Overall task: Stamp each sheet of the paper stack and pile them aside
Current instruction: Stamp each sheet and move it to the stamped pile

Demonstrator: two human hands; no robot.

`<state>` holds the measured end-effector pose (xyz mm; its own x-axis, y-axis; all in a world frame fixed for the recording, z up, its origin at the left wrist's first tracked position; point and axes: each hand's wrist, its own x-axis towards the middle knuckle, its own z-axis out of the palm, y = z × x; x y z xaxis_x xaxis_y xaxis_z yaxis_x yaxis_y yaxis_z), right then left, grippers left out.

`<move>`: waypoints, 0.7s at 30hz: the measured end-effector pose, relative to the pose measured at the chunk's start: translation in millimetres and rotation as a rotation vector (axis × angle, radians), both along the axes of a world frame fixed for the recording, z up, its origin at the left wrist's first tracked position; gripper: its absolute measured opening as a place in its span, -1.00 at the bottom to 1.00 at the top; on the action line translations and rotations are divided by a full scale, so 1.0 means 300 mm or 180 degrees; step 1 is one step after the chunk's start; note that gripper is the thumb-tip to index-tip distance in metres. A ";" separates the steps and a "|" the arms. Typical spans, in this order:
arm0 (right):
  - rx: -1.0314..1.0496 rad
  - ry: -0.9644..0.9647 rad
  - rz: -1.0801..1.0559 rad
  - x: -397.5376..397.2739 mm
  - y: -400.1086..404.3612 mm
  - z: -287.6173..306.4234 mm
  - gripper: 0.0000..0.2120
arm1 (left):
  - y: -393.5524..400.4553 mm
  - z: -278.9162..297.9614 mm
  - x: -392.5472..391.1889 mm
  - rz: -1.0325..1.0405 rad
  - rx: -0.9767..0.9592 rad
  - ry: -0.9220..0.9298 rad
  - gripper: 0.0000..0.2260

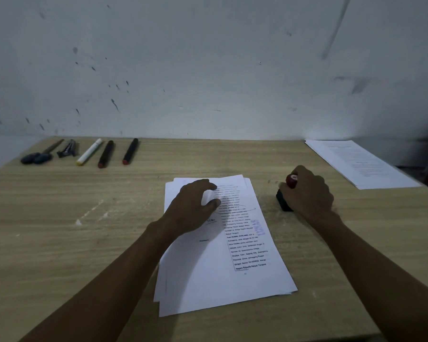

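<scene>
— How are the hands placed?
— The stamp (288, 191) is gripped by the right hand (309, 191), beside the stack (223, 275); the left hand (195, 206) is spread on the top sheet, seemingly lifting an edge.
— Progress?
— A blue mark (258, 227) is borne. Few sheets are piled (361, 164) at the worktop's (84, 243) far right; most remain.

A light wood-grain desk (59, 243) meets a pale grey wall (208, 70) — dim light, the wall flecked with dark marks and smudges.
</scene>
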<state>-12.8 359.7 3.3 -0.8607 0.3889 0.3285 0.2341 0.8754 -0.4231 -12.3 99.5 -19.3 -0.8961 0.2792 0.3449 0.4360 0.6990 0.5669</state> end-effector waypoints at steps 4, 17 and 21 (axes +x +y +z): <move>0.0063 -0.0081 0.0011 0.004 0.001 -0.014 -0.70 | 0.001 -0.013 0.003 0.0043 0.0045 0.0005 -0.66; -0.0330 -0.0037 -0.0066 0.059 -0.020 -0.001 -0.25 | -0.016 -0.014 0.015 0.0069 0.0154 0.0096 -0.64; -0.0289 0.0570 -0.0181 0.117 -0.062 -0.020 -0.45 | -0.051 -0.021 0.024 0.0300 0.0212 0.0229 -0.66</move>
<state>22.3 341.1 -2.6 -0.7676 0.4700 0.4358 0.1958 0.8193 -0.5388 -5.0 84.2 -25.5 -0.8896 0.1692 0.4243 0.4114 0.7006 0.5830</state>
